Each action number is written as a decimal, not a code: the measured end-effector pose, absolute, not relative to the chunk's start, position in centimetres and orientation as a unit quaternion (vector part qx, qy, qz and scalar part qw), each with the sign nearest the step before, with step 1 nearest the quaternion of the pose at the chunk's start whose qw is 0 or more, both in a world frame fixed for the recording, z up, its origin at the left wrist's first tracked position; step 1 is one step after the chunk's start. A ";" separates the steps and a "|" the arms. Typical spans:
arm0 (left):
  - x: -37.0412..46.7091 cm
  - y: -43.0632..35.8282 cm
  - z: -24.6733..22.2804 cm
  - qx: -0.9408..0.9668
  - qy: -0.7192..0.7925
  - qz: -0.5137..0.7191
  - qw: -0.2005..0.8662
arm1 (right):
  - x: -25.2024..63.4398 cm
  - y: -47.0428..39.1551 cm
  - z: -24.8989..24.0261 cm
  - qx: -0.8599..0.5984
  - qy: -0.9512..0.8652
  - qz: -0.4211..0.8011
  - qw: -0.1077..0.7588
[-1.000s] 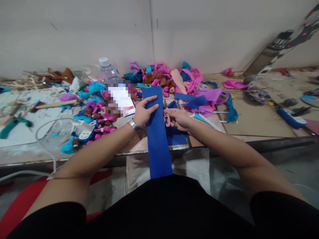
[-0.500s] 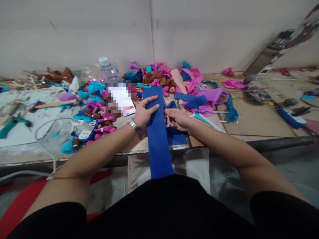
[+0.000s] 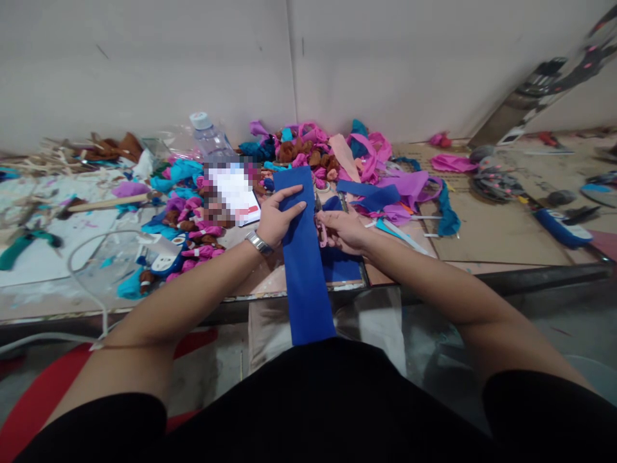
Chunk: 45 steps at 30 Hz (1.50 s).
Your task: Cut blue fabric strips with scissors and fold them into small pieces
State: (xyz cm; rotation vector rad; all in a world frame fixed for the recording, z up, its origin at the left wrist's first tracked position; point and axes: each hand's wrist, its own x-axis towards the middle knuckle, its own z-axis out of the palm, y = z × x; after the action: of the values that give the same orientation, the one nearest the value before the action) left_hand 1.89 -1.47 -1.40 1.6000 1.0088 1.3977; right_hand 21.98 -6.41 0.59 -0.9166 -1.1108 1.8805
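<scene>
A long blue strip [image 3: 308,276], of cloth or crepe paper, runs from the table down to my lap. My left hand [image 3: 279,215] grips its upper part, fingers across the front face. At the strip's right edge my right hand [image 3: 342,230] is closed around pink-handled scissors [image 3: 323,233]; their blades are mostly hidden beside the strip. Another blue piece [image 3: 343,265] lies on the table under my right hand. Beyond it rests a folded blue strip [image 3: 369,193] among purple scraps [image 3: 414,186].
A lit phone [image 3: 236,193] leans left of the strip, near a water bottle [image 3: 211,136]. Pink, brown and teal bundles [image 3: 193,222] crowd the left side. A white cable [image 3: 72,257] hangs over the table edge. Cardboard [image 3: 501,238] and a blue-handled tool [image 3: 563,228] lie to the right.
Almost nothing differs. The strip and both hands have shifted very slightly left, and the scissors sit a touch differently in my right hand.
</scene>
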 end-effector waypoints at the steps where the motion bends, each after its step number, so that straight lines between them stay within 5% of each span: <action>1: 1.9 -1.5 -1.4 0.630 0.395 0.547 0.384 | 22.0 -6.4 0.6 -0.361 -0.435 0.734 0.377; 45: 2.0 -1.7 -1.6 0.644 0.394 0.537 0.375 | 22.3 -5.7 -0.3 -0.340 -0.445 0.725 0.401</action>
State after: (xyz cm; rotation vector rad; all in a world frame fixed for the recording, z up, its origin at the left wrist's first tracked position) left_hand 1.96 -1.70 -1.59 1.6488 1.0085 1.3755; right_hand 22.33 -5.66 -0.27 -0.8602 -1.1242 1.8347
